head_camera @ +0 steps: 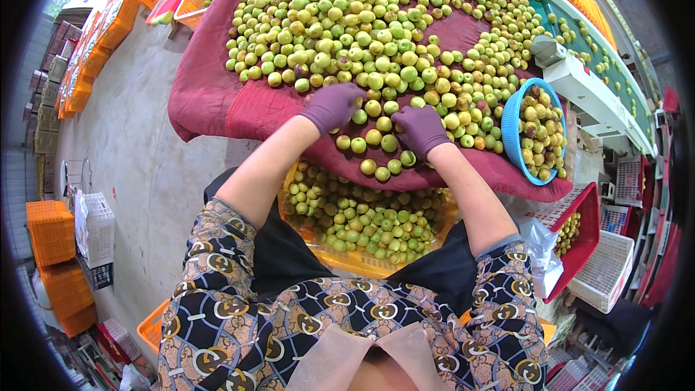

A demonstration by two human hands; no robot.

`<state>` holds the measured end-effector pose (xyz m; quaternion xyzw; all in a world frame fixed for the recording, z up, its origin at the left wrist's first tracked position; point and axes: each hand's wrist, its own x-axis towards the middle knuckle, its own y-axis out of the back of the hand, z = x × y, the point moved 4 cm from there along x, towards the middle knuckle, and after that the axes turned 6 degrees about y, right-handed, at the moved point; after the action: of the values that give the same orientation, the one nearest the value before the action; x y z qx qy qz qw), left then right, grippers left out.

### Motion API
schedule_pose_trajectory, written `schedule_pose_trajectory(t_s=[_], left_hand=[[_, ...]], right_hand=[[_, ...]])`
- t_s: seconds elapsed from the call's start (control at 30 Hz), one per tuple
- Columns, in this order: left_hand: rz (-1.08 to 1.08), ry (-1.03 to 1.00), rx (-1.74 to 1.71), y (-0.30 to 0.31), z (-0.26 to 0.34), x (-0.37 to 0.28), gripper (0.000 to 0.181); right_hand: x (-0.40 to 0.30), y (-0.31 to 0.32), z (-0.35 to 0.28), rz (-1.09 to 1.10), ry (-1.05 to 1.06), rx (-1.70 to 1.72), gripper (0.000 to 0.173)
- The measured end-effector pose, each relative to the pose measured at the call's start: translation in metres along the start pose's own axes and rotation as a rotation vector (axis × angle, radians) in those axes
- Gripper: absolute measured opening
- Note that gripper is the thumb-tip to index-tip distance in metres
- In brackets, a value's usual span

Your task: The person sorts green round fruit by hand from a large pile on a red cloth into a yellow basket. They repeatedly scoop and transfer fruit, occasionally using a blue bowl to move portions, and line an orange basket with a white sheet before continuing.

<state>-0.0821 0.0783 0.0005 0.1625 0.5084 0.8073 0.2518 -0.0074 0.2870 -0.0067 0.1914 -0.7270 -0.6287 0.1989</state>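
Observation:
A large heap of round green-yellow fruits point(326, 27), apparently jujubes, some with brown patches, covers a dark red cloth point(260, 111) on the table before me. My left hand point(334, 106), in a purple glove, is at the heap's near edge. Its fingertips are beside a few fruits and partly hidden. My right hand point(421, 129), gloved the same way, rests low among loose fruits near the cloth's front, fingers curled. Whether either hand grips a fruit is hidden. Between and below the hands lie several loose fruits point(373, 137). Under the cloth's edge, an orange crate point(353, 263) between my legs holds more fruits.
A blue basket point(511, 125) of browner fruits stands at the table's right end. Beyond it runs a green conveyor belt point(594, 60) with a white frame. A red crate point(589, 239) and a white crate point(602, 271) stand at right. Orange crates point(51, 231) are stacked at left.

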Motion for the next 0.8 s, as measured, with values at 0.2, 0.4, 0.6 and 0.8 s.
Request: schedule_pose_trajectory(t_s=[0.2, 0.4, 0.6, 0.8], left_hand=[[-0.211, 0.102, 0.211, -0.014, 0.034, -0.001, 0.021], [-0.251, -0.07, 0.279, -0.006, 0.027, -0.021, 0.033], [-0.042, 0.101, 0.059, 0.019, 0.039, -0.031, 0.034], [0.182, -0.197, -0.537, 0.011, 0.085, -0.033, 0.053]], right_hand=[[-0.014, 0.038, 0.008, 0.295, -0.388, 0.43, 0.025], [-0.029, 0.025, 0.037, 0.239, -0.684, 1.168, 0.026], [-0.026, 0.027, 0.014, -0.026, -0.677, 1.698, 0.036], [-0.012, 0.011, -0.028, 0.014, -0.517, 2.189, 0.047]])
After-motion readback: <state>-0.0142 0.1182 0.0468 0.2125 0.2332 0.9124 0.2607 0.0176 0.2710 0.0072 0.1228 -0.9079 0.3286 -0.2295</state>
